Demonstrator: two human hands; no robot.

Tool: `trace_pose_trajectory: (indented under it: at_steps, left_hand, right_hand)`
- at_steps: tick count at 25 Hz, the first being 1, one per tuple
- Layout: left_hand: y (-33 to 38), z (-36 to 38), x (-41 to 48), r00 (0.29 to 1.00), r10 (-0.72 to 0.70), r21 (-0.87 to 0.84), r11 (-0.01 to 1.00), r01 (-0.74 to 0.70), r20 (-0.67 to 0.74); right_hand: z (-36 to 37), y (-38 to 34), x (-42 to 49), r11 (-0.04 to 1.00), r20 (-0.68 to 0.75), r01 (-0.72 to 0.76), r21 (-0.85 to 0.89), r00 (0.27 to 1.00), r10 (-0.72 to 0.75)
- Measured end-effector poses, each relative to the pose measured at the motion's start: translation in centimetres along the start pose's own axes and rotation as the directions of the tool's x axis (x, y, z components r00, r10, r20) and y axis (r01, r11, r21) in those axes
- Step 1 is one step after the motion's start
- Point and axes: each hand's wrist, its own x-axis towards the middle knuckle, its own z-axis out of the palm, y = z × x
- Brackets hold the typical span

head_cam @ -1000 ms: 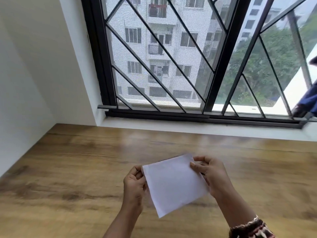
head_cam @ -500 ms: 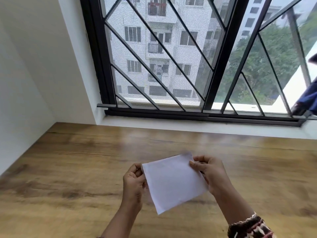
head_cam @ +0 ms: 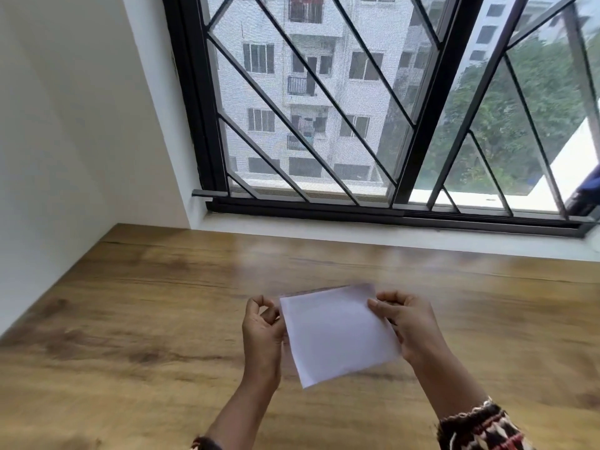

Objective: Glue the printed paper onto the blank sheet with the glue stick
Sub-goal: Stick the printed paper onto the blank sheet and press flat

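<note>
A white sheet of paper [head_cam: 337, 336] is held in the air above the wooden table [head_cam: 146, 319], tilted, with its blank side toward me. My left hand [head_cam: 261, 332] pinches its left edge and my right hand [head_cam: 410, 326] pinches its upper right edge. A thin second edge shows along the top of the paper, so it may be two sheets together. Any print is hidden on the far side. No glue stick is in view.
A white wall [head_cam: 65, 125] borders the table on the left. Behind the table runs a white sill [head_cam: 389, 237] under a black-framed window [head_cam: 324, 108] with diagonal bars. A patterned sleeve [head_cam: 480, 427] covers my right forearm.
Both hands have stayed in the same grip on the paper. The paper has tipped slightly flatter and the view has shifted a little.
</note>
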Motion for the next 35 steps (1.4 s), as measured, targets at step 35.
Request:
trace_pose_trajectory:
  at_steps: [35]
  left_hand:
    - [8.3,4.7,1.7,0.875,0.483,0.065,0.872,-0.485,0.044]
  right_hand:
    - [1.3,-6.1,-0.1,0.921,-0.116,0.334,0.201,0.942,-0.316]
